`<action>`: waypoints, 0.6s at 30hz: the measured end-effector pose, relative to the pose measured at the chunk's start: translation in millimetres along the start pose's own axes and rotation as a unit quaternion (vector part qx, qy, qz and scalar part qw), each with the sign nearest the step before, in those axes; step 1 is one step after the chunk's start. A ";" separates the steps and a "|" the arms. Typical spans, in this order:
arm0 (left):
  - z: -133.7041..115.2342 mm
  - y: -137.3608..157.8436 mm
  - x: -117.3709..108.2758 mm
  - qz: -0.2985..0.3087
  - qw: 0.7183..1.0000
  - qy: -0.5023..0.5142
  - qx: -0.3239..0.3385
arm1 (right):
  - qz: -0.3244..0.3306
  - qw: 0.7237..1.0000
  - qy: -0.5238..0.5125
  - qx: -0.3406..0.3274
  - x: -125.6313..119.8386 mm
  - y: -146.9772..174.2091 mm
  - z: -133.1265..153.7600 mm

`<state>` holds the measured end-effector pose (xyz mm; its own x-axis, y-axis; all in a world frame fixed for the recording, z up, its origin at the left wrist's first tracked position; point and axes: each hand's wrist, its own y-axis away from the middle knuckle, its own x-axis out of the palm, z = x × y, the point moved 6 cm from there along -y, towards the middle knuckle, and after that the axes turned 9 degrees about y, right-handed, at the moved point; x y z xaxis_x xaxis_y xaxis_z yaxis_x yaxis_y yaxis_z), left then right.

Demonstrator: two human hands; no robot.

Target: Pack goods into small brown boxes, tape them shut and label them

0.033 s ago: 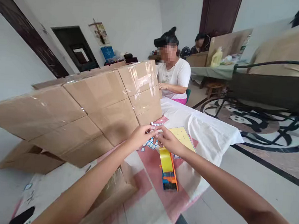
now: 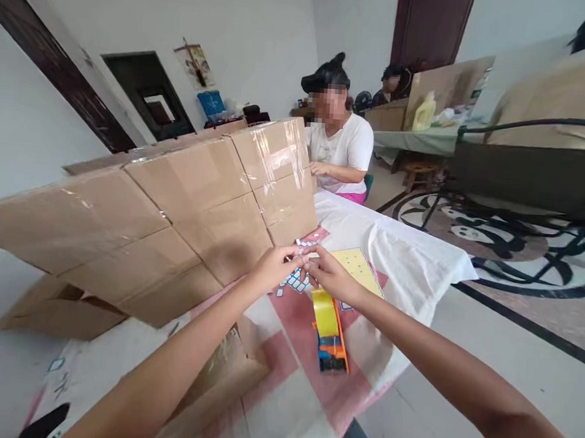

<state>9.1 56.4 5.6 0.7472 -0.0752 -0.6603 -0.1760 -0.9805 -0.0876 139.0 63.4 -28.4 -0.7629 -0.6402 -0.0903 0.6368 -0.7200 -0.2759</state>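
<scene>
My left hand and my right hand meet fingertip to fingertip over the table. Both are closed in a pinch, and whatever lies between the fingers is too small to make out. Beneath them is a loose pile of small white tiles with blue edges. To the right of the pile lies a pale yellow sheet with small dark marks, partly behind my right hand. Just below that hand a tape dispenser with an orange and blue body carries a roll of yellow tape.
Stacked cardboard boxes form a wall along the left of the table. An open carton sits below my left forearm. A white cloth hangs over the right edge. Across the table sits a person; another is farther back.
</scene>
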 end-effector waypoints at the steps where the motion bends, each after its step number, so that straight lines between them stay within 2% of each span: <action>1: 0.3 2.3 -1.2 0.000 1.000 -0.005 -0.001 | -0.002 1.000 -0.001 0.002 -0.2 0.2 -1.1; 5: 0.7 5.4 -9.5 -0.008 0.998 -0.055 -0.008 | -0.019 0.999 0.003 0.027 -3.0 4.3 -6.1; 9: 0.6 -3.5 -21.8 -0.031 0.988 -0.147 -0.018 | -0.057 0.995 0.033 0.072 -11.3 19.0 -11.2; 15: 16.1 -32.5 -29.3 -0.040 0.968 -0.241 -0.063 | -0.122 0.986 0.061 0.092 -23.4 62.4 -20.4; 18: 8.1 -30.9 -33.6 -0.038 0.965 -0.247 -0.077 | -0.151 0.983 0.028 0.100 -22.0 87.5 -26.8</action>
<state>-15.8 90.7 24.4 0.3505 0.0558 -0.9349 -0.0080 -0.9980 -0.0625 208.4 21.6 -76.2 -0.9217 -0.3781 -0.0873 0.3859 -0.9165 -0.1054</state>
